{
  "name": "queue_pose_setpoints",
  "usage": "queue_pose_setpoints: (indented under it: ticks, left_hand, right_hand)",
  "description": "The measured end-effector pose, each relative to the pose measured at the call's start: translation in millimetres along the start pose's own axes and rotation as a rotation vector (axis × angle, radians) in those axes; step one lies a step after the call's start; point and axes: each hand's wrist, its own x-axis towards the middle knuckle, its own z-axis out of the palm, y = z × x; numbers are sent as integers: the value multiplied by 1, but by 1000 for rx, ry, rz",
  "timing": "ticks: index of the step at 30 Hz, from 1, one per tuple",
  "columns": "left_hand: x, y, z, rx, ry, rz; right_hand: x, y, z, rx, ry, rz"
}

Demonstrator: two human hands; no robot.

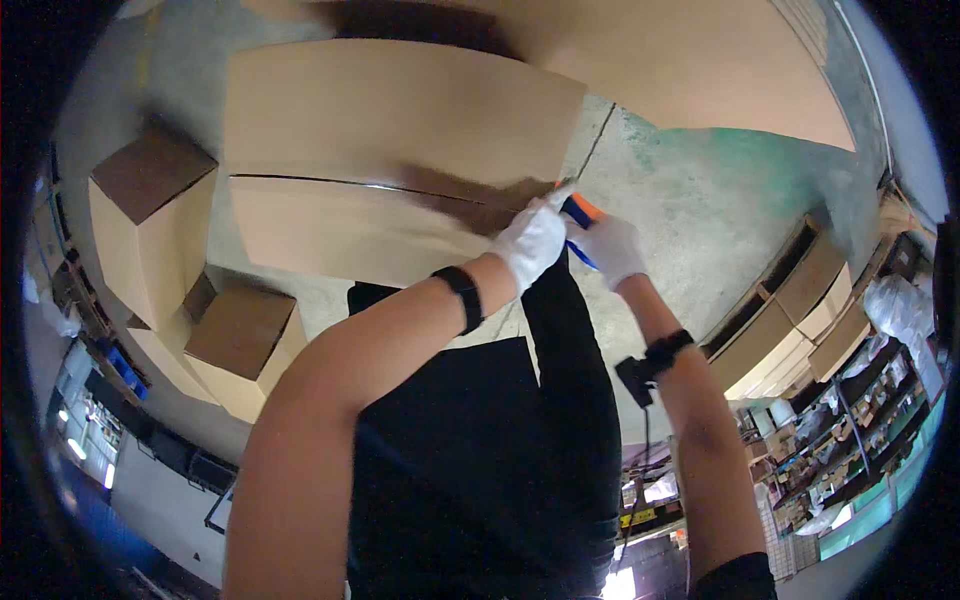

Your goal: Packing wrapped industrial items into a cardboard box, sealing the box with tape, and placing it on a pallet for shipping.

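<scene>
A large cardboard box lies before me, with a dark seam running across between its flaps. At the seam's right end my left hand, in a white glove, has its fingers closed; what they pinch is too small to make out. Right beside it, my gloved right hand grips a blue and orange tape dispenser. The dispenser is partly hidden by both hands, which nearly touch. Shadows of my hands and arms fall on the near flap.
Two cardboard boxes with brown tops, one farther and one nearer, stand at the left. Another large cardboard sheet or box lies at the far right. Bundled flat cartons and crowded shelves line the right side.
</scene>
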Motion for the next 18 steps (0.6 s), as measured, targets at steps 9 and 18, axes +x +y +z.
queue_pose_setpoints:
  ticks: [9,18]
  left_hand:
    - [-55,-82,-185,795,1045,166]
    - [-171,-222,-287,109,1263,-345]
  right_hand:
    - [50,20,53,607,222,307]
    - [12,-102,34,1634,-153,-78]
